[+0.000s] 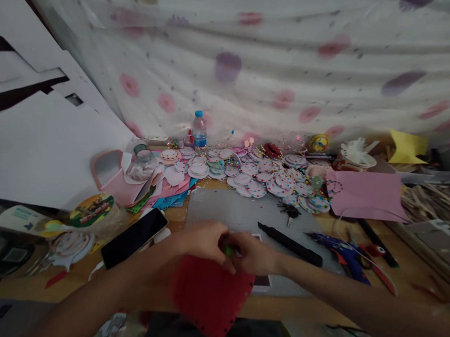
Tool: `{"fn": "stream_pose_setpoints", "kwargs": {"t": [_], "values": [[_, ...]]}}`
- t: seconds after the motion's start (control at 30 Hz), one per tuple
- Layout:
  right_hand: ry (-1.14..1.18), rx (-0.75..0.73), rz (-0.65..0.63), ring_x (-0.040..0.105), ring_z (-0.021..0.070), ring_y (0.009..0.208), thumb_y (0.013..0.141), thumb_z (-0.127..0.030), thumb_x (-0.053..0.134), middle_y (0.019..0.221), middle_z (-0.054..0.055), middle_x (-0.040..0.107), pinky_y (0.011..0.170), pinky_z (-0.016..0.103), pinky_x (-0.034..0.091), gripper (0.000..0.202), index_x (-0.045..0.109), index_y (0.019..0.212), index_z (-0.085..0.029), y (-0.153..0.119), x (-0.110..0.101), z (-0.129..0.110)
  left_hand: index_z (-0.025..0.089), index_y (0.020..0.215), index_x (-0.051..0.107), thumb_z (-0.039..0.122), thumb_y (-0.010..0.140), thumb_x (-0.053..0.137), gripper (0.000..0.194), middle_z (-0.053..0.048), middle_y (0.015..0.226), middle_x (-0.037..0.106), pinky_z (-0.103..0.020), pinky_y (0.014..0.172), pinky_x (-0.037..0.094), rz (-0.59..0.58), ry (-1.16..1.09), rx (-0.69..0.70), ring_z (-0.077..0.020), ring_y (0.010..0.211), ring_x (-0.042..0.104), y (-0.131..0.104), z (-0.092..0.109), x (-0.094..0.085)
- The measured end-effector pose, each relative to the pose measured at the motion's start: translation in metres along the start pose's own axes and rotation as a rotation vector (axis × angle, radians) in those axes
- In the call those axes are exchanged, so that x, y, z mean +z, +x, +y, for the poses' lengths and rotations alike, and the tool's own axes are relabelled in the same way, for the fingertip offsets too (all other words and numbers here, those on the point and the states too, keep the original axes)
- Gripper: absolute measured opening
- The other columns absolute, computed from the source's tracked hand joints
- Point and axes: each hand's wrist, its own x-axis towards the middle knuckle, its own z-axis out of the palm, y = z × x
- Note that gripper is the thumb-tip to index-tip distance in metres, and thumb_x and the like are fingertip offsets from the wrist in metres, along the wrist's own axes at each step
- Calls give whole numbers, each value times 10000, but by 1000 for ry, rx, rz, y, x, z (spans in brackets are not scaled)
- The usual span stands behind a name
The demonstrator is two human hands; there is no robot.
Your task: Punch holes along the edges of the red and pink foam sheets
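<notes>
My left hand [206, 242] and my right hand [256, 254] meet above the near edge of the grey mat [223, 208], fingers closed. Below them hangs a red sheet [212, 301] with small dark holes along its edges; its upper edge runs under my left fingers. Between the fingertips shows a small green thing [229, 250], mostly covered and blurred, at my right finger and thumb. Part of a flat, dark-and-white item [262, 282] lies on the mat behind the sheet. A black cutter-like tool [292, 244] rests right of my hands.
Behind the mat lies a pile of round dotted discs [247, 177], with a water bottle [200, 131] behind it. A phone [134, 238] is at left. Keys [289, 212], a blue glue gun [341, 252] and a pink sheet [365, 195] sit at right.
</notes>
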Motion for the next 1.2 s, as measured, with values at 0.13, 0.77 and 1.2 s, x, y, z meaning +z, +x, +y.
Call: {"fn": "stream_pose_setpoints", "kwargs": {"t": [0.13, 0.77, 1.2], "values": [[6, -5, 7, 443, 122, 628, 604, -42, 516, 685, -17, 565, 548, 224, 342, 213, 622, 752, -153, -2, 6, 3, 189, 804, 708, 436, 562, 775, 352, -26, 753, 717, -268, 602, 451, 66, -96, 38, -228, 701, 647, -2, -12, 17], [433, 114, 70, 560, 125, 767, 787, -469, 584, 902, 47, 631, 657, 236, 411, 381, 598, 980, -141, -18, -15, 10, 160, 875, 647, 331, 710, 657, 237, -40, 879, 700, -287, 715, 466, 380, -225, -145, -230, 829, 635, -58, -32, 23], [177, 61, 87, 516, 120, 690, 743, -363, 667, 765, -7, 588, 643, 240, 405, 250, 585, 872, -164, -25, -21, -6, 187, 953, 652, 309, 732, 638, 254, -63, 974, 703, -317, 797, 460, 471, -146, -185, -266, 922, 632, -72, -32, 11]]}}
